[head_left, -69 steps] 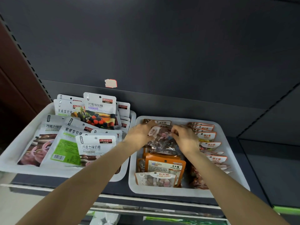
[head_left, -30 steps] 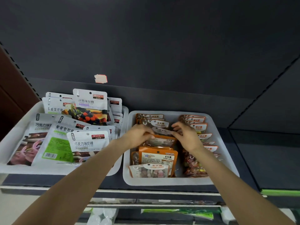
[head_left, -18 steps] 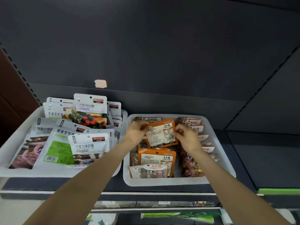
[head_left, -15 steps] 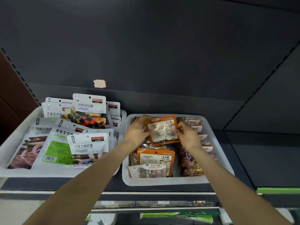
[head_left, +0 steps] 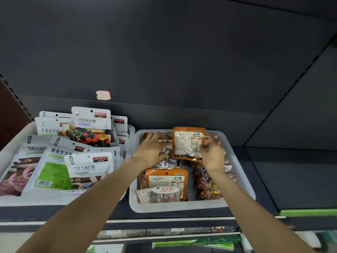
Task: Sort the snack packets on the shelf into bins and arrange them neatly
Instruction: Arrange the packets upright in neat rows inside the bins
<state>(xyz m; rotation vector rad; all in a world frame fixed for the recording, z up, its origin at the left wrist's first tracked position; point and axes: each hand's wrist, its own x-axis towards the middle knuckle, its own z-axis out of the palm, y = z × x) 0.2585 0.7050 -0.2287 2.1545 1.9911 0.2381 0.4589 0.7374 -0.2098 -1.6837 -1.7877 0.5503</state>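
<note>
An orange packet (head_left: pixel 188 143) is held upright over the right bin (head_left: pixel 238 179).
Its right edge is pinched by the right hand (head_left: pixel 212 154); the packets below (head_left: pixel 165 152) are pressed by the left hand (head_left: pixel 152 149) with straight fingers.

Single head-worn wide-angle view, looking forward and slightly down at a dark grey shelf board (head_left: pixel 264 179) from close range. Both bare forearms enter from the bottom edge. Two white plastic bins, the left bin (head_left: pixel 11 141) and the right bin (head_left: pixel 237 170), occupy the lower half; the dark shelf underside (head_left: pixel 164 42) fills the upper half.
</note>
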